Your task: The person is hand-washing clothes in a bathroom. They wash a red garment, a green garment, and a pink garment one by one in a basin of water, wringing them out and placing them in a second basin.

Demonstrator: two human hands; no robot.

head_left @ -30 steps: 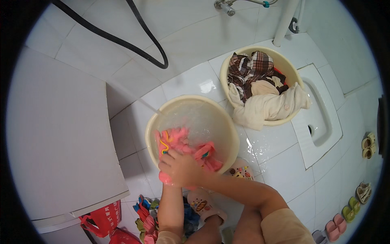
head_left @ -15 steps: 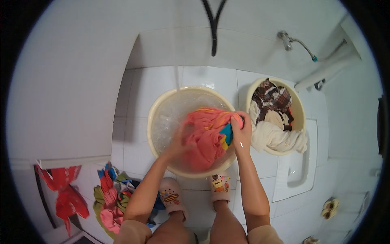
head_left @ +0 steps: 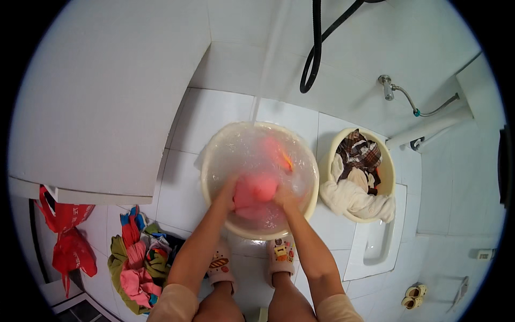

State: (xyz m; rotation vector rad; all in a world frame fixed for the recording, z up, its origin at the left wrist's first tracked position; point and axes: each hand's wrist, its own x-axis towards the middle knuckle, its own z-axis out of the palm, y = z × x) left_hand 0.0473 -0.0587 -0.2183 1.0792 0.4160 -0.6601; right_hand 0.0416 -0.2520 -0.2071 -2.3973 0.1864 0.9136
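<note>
A round cream basin (head_left: 205,185) full of cloudy water stands on the floor before me. In it lies a coral-pink garment (head_left: 251,194), mostly under the surface, with a yellow-orange edge showing farther back. My left hand (head_left: 229,194) grips the garment at its left side, partly under water. At the garment's right side my right hand (head_left: 284,196) is closed on the cloth, its fingertips hidden by the water. A blurred stream of water (head_left: 257,110) falls into the basin's far side.
To the right, a second cream basin (head_left: 390,161) holds dark plaid and white clothes beside a squat toilet (head_left: 375,247). Several coloured clothes (head_left: 140,263) lie heaped at the left, near a red bag (head_left: 72,252). A black hose (head_left: 316,48) hangs ahead.
The garment has gone from raised above the basin to down in the water. My right hand has moved left and nearer to me. The view has shifted slightly.
</note>
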